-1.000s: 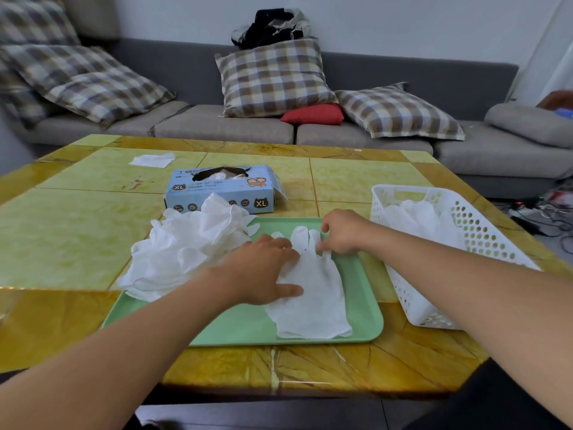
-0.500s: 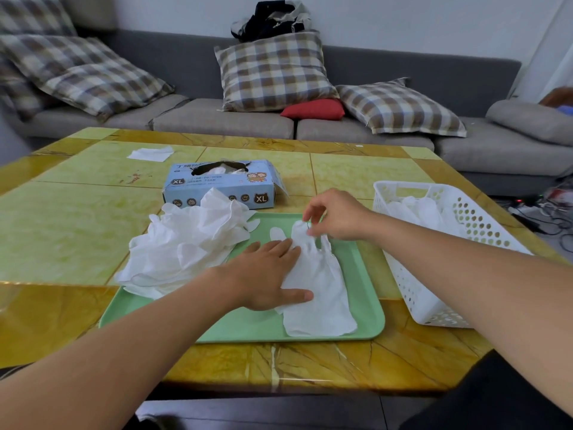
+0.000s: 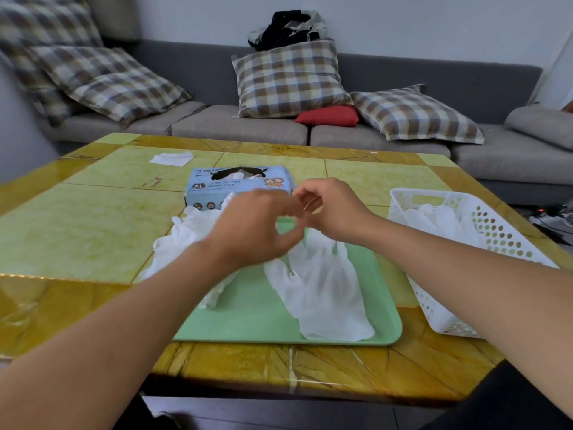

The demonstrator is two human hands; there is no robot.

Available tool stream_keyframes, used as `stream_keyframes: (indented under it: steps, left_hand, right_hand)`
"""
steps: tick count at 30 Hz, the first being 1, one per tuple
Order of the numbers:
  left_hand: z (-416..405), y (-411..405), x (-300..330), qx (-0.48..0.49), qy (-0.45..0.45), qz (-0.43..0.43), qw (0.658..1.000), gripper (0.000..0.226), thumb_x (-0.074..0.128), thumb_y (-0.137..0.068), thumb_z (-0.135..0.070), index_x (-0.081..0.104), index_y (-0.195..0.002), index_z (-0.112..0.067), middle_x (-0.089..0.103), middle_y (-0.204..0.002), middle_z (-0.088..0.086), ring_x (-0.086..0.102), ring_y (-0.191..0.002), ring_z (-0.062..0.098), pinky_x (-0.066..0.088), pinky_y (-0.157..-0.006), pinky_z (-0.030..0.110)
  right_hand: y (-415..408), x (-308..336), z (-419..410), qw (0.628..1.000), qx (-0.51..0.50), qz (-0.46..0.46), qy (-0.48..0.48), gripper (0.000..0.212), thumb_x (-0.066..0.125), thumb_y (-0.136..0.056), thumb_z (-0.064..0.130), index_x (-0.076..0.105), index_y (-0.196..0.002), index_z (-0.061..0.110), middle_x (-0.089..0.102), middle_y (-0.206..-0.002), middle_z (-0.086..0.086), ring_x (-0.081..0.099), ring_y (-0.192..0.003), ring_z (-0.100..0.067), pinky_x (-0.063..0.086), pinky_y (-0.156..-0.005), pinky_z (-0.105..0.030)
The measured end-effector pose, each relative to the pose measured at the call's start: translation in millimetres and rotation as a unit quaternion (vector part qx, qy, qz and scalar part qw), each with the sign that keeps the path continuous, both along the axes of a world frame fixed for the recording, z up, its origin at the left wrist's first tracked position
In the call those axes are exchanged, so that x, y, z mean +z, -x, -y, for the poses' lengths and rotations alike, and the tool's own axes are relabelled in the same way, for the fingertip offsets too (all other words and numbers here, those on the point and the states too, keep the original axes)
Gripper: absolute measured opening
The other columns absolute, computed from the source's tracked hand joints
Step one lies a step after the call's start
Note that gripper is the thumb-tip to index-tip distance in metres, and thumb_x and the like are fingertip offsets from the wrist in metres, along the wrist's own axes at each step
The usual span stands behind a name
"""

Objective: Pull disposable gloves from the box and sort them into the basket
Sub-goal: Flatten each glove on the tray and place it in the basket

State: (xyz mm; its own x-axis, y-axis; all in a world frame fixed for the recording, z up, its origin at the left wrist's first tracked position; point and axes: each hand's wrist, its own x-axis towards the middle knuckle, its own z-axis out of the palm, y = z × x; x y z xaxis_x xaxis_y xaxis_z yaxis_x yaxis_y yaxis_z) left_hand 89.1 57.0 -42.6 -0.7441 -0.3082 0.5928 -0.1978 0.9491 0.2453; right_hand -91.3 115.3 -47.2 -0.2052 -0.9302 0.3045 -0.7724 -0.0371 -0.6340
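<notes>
A home living room: a long grey fabric sofa (image 3: 279, 131) with plaid cushions (image 3: 290, 79) behind a yellow-green marbled surface (image 3: 77, 225).

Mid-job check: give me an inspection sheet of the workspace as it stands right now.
Surface: yellow-green tiled table, glossy, with a green tray near the front edge.
Job's things: blue glove box behind the tray, opening on top; flat glove lying on the tray; crumpled glove pile spilling over the tray's left edge; white basket to the right, gloves inside.
Clutter: white slip of paper at the far left of the table.
Hands: left hand and right hand raised over the tray, blurred; fingers curled, any hold unclear.
Cables: a tangle on the floor at far right.
Surroundings: grey sofa with plaid cushions.
</notes>
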Motion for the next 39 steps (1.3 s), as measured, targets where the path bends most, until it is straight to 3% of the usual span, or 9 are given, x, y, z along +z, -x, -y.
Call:
stream_keyframes:
  steps: [2, 6, 13, 20, 23, 27, 31, 36, 39]
  left_hand:
    - [24.2, -22.0, 13.9, 0.035, -0.045, -0.069, 0.996, 0.042, 0.058, -0.074, -0.044, 0.072, -0.106, -0.021, 0.072, -0.101, -0.006, 0.064, -0.090, 0.012, 0.054, -0.081, 0.035]
    - [64.3, -70.9, 3.9, 0.134, -0.165, 0.203, 0.956, 0.111, 0.084, -0.062, -0.061, 0.029, -0.155, -0.033, 0.033, -0.157, -0.010, 0.037, -0.140, 0.016, 0.034, -0.113, 0.035]
    - [84.9, -77.4, -24.2, 0.175, -0.200, 0.354, 0.897, 0.076, 0.064, -0.095, -0.043, 0.025, -0.158, -0.027, 0.034, -0.161, -0.002, 0.034, -0.146, 0.021, 0.028, -0.116, 0.033]
    - [60.9, -64.0, 0.8, 0.106, -0.165, 0.252, 0.948, 0.120, 0.072, -0.057, -0.084, 0.023, -0.156, -0.038, 0.021, -0.164, -0.013, 0.021, -0.148, 0.011, 0.022, -0.121, 0.041]
    - [24.8, -38.7, 14.0, -0.034, -0.344, 0.129, 0.929, 0.096, 0.080, -0.061, -0.073, 0.044, -0.145, -0.042, 0.044, -0.151, -0.023, 0.041, -0.138, 0.000, 0.033, -0.116, 0.038]
    - [-2.3, -10.0, 21.0, -0.098, -0.495, -0.033, 0.863, 0.033, 0.074, -0.091, -0.029, 0.070, -0.118, -0.011, 0.075, -0.113, 0.003, 0.071, -0.107, 0.019, 0.054, -0.096, 0.037]
    - [-10.2, -0.9, 27.0, -0.089, -0.565, -0.121, 0.811, 0.027, 0.058, -0.101, -0.024, 0.074, -0.108, -0.004, 0.076, -0.104, 0.014, 0.071, -0.085, 0.020, 0.056, -0.070, 0.025]
    - [-9.7, 3.1, 25.1, -0.036, -0.496, -0.094, 0.863, 0.027, 0.061, -0.096, -0.044, 0.071, -0.103, -0.020, 0.075, -0.094, -0.007, 0.070, -0.084, 0.008, 0.054, -0.076, 0.028]
    - [2.3, -6.0, 11.4, 0.011, -0.325, 0.174, 0.930, 0.084, 0.075, -0.056, -0.081, 0.056, -0.125, -0.038, 0.062, -0.115, -0.018, 0.061, -0.104, 0.003, 0.052, -0.089, 0.029]
  right_hand:
    - [-24.4, 4.6, 5.4, 0.998, 0.038, 0.035, -0.034, 0.042, 0.083, -0.076, 0.010, 0.068, -0.114, 0.019, 0.068, -0.109, 0.001, 0.068, -0.093, -0.020, 0.055, -0.076, -0.033]
    - [-60.9, -1.9, 26.4, 0.989, 0.080, 0.003, -0.124, 0.075, 0.084, -0.082, 0.026, 0.047, -0.147, 0.024, 0.048, -0.147, 0.007, 0.049, -0.128, -0.011, 0.039, -0.098, -0.022]
    - [-42.4, -1.1, 24.0, 0.923, 0.136, -0.240, -0.269, 0.013, 0.077, -0.086, 0.022, 0.078, -0.096, 0.012, 0.071, -0.077, 0.006, 0.062, -0.070, -0.010, 0.046, -0.064, -0.027]
    - [8.7, 45.5, -29.4, 0.953, 0.101, 0.190, -0.215, 0.026, 0.064, -0.096, 0.024, 0.073, -0.111, 0.005, 0.071, -0.097, -0.015, 0.064, -0.084, -0.019, 0.058, -0.074, -0.025]
    - [5.8, 60.3, -36.6, 0.934, 0.119, 0.286, -0.179, 0.035, 0.062, -0.090, 0.034, 0.072, -0.107, 0.005, 0.068, -0.093, -0.009, 0.063, -0.085, -0.021, 0.057, -0.079, -0.032]
    - [-1.2, 70.9, -44.8, 0.939, 0.106, 0.304, -0.121, 0.043, 0.063, -0.087, 0.036, 0.069, -0.106, -0.001, 0.068, -0.094, -0.009, 0.065, -0.086, -0.019, 0.056, -0.084, -0.036]
    - [-5.6, 73.2, -49.8, 0.929, 0.062, 0.362, -0.041, 0.029, 0.060, -0.099, 0.027, 0.070, -0.109, 0.002, 0.070, -0.090, -0.006, 0.067, -0.080, -0.019, 0.056, -0.074, -0.033]
    - [-5.1, 71.1, -54.5, 0.907, -0.014, 0.421, -0.013, 0.031, 0.057, -0.102, 0.029, 0.070, -0.115, 0.004, 0.071, -0.082, -0.004, 0.066, -0.063, -0.016, 0.056, -0.056, -0.027]
    - [3.0, 68.2, -57.5, 0.884, -0.060, 0.464, 0.003, 0.027, 0.058, -0.101, 0.030, 0.071, -0.111, 0.009, 0.067, -0.074, 0.001, 0.061, -0.059, -0.012, 0.050, -0.053, -0.023]
